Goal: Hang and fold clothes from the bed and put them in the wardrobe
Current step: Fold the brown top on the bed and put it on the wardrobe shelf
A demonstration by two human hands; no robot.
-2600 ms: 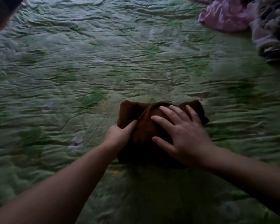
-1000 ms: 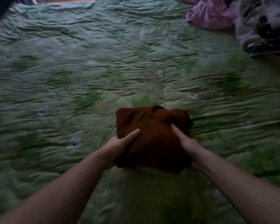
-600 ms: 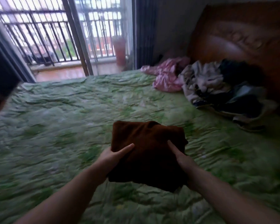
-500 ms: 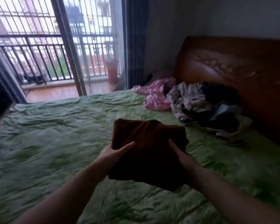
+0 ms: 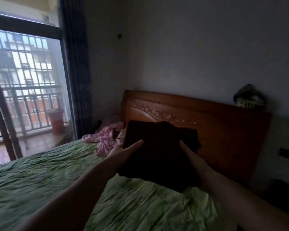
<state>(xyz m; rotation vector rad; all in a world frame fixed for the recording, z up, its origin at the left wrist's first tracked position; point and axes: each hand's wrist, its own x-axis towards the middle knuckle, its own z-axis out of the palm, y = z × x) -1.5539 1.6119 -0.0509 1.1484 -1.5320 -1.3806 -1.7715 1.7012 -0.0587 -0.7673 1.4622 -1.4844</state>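
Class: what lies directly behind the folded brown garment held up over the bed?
Behind the folded brown garment stands the carved wooden headboard; a pink garment shows at its left. Anything else there is covered.

No text, label, brand, number or sign can be read anywhere in the dim head view; the carved wooden headboard (image 5: 207,124) at about 2 o'clock bears only scrollwork, no lettering

Wide open green bedspread (image 5: 40,185) across lower left; pink garment (image 5: 105,139) heaped mid-frame, wooden headboard (image 5: 223,139) walling off the right, folded brown garment (image 5: 158,154) blocking centre.
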